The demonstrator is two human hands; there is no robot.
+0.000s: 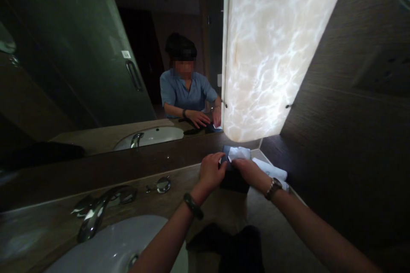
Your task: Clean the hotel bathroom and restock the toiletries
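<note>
A dark box (235, 180) with white tissue (239, 153) at its top stands on the counter below the lit panel. On the box's left side rests my left hand (212, 171), its fingers bent and apart, with nothing visible in it. My right hand (248, 171) is at the front right of the box's top, its fingertips by the tissue; what they hold, if anything, is hidden. Rolled white towels (270, 169) lie just right of the box.
A white sink (128, 239) and chrome faucet (96, 213) are at the lower left, with a round chrome knob (163, 184) behind. Dark cloth (240, 243) lies at the counter's front. The mirror (137, 72) reflects a person in blue.
</note>
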